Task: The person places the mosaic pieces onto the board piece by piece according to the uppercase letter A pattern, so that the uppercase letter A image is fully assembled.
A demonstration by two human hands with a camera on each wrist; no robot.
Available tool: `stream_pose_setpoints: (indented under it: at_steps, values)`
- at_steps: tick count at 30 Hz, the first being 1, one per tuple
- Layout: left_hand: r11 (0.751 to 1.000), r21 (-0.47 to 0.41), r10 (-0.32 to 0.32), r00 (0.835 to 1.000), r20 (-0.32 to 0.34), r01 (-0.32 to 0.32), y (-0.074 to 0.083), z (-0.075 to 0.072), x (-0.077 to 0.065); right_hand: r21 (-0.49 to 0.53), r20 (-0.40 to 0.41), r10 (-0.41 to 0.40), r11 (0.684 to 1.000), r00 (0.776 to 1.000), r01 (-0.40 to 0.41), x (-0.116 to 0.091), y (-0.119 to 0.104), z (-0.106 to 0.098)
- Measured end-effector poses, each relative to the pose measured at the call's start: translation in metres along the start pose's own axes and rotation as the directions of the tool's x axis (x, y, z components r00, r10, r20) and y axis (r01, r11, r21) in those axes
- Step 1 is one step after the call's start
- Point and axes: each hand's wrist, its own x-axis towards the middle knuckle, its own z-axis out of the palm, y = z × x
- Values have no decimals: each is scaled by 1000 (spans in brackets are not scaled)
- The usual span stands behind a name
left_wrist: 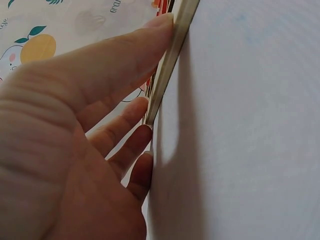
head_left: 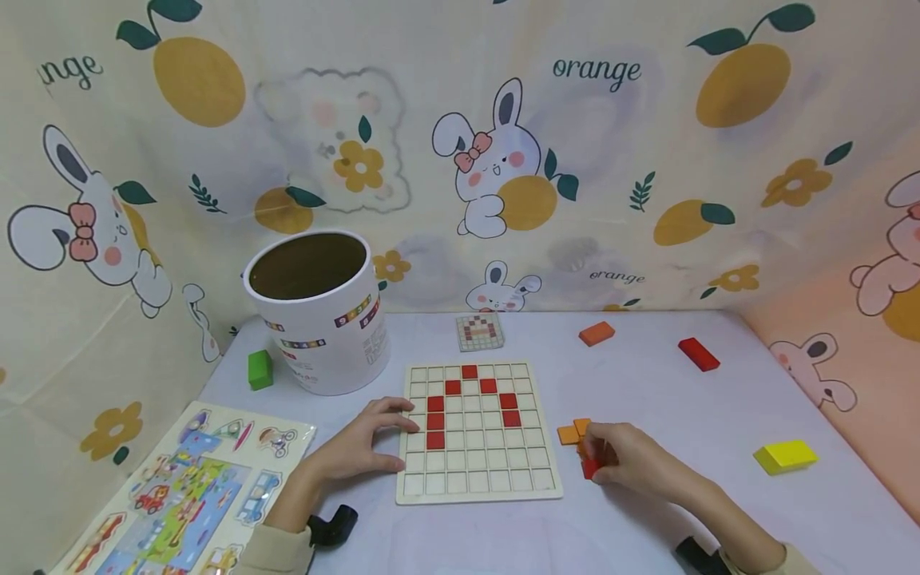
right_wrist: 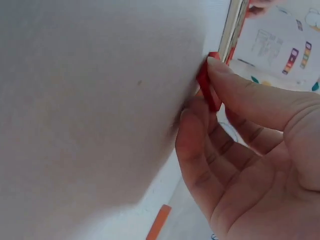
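Note:
A cream grid board [head_left: 477, 471] lies flat on the table, with several red square tiles [head_left: 435, 440] set in its cells. My left hand [head_left: 366, 439] rests against the board's left edge, fingers spread and loosely extended. In the left wrist view its thumb [left_wrist: 150, 45] and fingertips touch the board's side. Just off the board's right edge, my right hand [head_left: 628, 455] pinches a red tile [head_left: 590, 468] between thumb and fingers. The same red tile [right_wrist: 210, 82] shows by the thumb tip in the right wrist view. Orange tiles [head_left: 569, 435] lie beside that hand, partly hidden by it.
Behind the board lies a small pattern card [head_left: 480, 331]. A white bucket [head_left: 334, 351] stands back left beside a green block [head_left: 260, 370]. Orange [head_left: 596, 333], red [head_left: 698, 354] and yellow blocks [head_left: 786, 457] lie to the right. A picture puzzle board [head_left: 287, 435] sits front left.

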Motion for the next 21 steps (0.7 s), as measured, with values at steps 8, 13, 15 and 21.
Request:
stream_pose_setpoints:
  at_steps: [8, 13, 15, 21]
  values:
    - [1000, 1, -26, 1000, 0, 26, 0, -3, 0, 140, -12, -114, 983, 993, 115, 21, -7, -6]
    - [1000, 2, -29, 1000, 1, 29, 0, -3, 0, 151, -24, -135, 979, 991, 137, 49, -19, 3]
    - [1000, 0, -22, 1000, 4, 22, 0, -3, 0, 159, -27, -156, 975, 987, 158, 60, -23, 7]
    - [1000, -6, 3, 1000, 7, -2, -1, 0, 0, 190, -30, -180, 965, 983, 182, 78, -30, 19]
